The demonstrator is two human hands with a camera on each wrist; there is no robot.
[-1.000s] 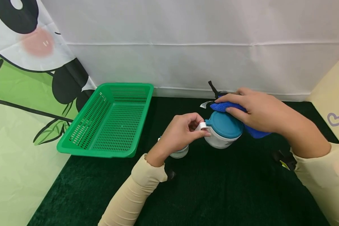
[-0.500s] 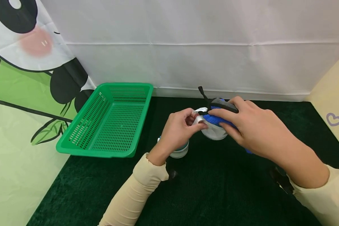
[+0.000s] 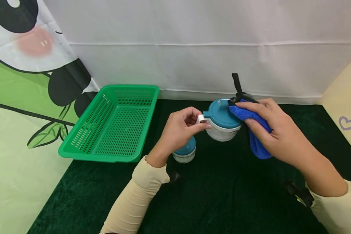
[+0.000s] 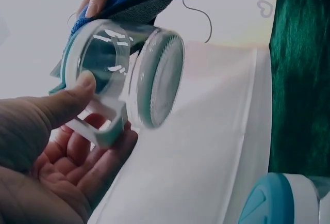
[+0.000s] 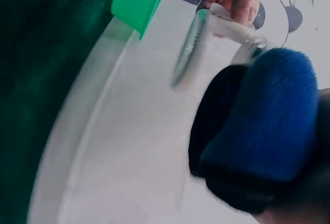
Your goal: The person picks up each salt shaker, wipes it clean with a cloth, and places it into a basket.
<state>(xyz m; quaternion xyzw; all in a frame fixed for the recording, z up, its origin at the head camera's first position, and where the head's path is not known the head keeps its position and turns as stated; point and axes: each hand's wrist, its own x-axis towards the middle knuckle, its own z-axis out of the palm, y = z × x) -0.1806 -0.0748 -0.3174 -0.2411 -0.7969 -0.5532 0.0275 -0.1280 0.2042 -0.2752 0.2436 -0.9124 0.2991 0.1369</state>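
My left hand (image 3: 179,128) pinches the white handle of a clear seasoning jar (image 3: 222,134) with a round blue lid, thumb and fingers on either side of the handle. The left wrist view shows the handle (image 4: 105,126) and the jar's ridged base clearly. From the right, my right hand (image 3: 276,130) grips a folded blue-and-grey cloth (image 3: 258,144) against the edge of the lid. A black loop and a white tag stick out of the cloth. Below my left wrist stands a smaller jar (image 3: 186,152), also blue-lidded, partly hidden by that hand.
On the left sits a green plastic basket (image 3: 97,158) with slotted walls and nothing in it. Dark green fabric (image 3: 222,195) covers the table. A white sheet (image 3: 193,65) hangs along the back, with printed panels at both sides.
The cloth swept left across the lid toward the handle, then back to the lid's right edge. My left hand and the jar have shifted slightly up and left, uncovering more of the smaller jar.
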